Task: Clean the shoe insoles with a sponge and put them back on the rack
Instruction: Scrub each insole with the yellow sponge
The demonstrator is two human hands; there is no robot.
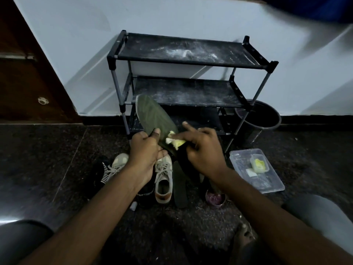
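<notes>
My left hand (147, 150) grips the heel end of a dark green insole (152, 115), thumb on its top face, and holds it tilted up in front of the black shoe rack (187, 58). My right hand (202, 148) pinches a yellow sponge (174, 141) against the insole's lower part, with the index finger sticking out. A second dark insole (180, 186) lies flat on the floor below my hands. The rack's shelves are dusty and hold no shoes.
Two beige sneakers (163, 180) and dark shoes sit on the floor under my arms. A clear plastic tray (267, 188) with a small yellow-filled box is at the right. A black bin (261, 119) stands beside the rack. A small round tin (215, 198) is near my right forearm.
</notes>
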